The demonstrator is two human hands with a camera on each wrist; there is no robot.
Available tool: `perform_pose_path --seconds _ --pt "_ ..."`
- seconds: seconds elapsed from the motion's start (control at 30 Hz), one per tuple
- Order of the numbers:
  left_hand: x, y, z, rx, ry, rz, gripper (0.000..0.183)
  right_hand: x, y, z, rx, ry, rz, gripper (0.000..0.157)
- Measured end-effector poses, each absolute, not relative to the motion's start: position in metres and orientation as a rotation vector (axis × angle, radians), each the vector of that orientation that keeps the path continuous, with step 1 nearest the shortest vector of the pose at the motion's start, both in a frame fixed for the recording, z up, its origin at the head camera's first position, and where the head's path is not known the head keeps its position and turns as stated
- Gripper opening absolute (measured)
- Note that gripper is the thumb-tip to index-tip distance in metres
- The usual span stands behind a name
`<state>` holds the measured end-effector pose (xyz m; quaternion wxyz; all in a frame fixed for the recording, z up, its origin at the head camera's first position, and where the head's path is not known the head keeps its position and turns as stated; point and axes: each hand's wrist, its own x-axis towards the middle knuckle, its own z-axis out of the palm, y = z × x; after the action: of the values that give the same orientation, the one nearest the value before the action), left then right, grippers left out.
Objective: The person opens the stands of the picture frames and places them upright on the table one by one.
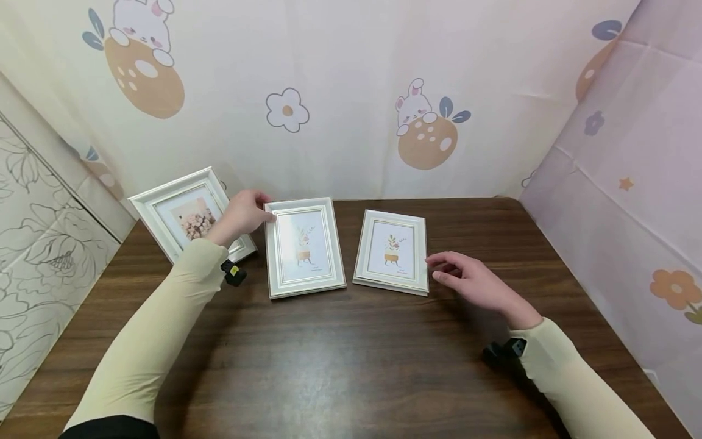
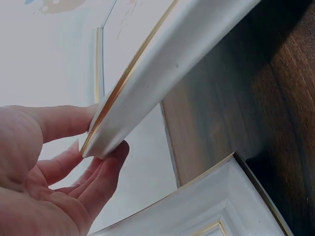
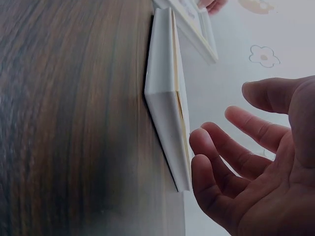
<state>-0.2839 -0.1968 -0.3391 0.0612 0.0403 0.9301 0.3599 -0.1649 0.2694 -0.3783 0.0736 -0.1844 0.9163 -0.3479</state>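
Observation:
Three white picture frames with gold trim are lined up across the table. My left hand pinches the upper left corner of the middle picture frame, which shows a potted plant drawing. In the left wrist view, thumb and fingers grip that frame's corner from both faces. Beside the right edge of the smaller right picture frame, a similar plant drawing, is my right hand. Its fingers are loosely bent, with nothing between them. The left picture frame, with a flower photo, leans behind my left forearm.
A brown wood-grain table carries the frames. Behind it hangs a pale curtain printed with rabbits and flowers, close to the table's back edge. Another printed curtain borders the right side. A panel with line-drawn flowers stands at left.

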Motion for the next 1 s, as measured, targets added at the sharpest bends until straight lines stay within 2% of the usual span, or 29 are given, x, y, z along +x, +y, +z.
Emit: perform_pose_path --seconds 0.43,1.0 --pt "-0.271 -0.201 -0.335 0.113 2.801 1.35 0.032 -0.167 0.28 -0.377 -0.524 2.768 -1.008 0.033" --pt "-0.251 -0.202 -0.328 0.175 2.701 1.666 0.038 -0.177 0.276 -0.376 -0.496 2.746 -1.003 0.034"
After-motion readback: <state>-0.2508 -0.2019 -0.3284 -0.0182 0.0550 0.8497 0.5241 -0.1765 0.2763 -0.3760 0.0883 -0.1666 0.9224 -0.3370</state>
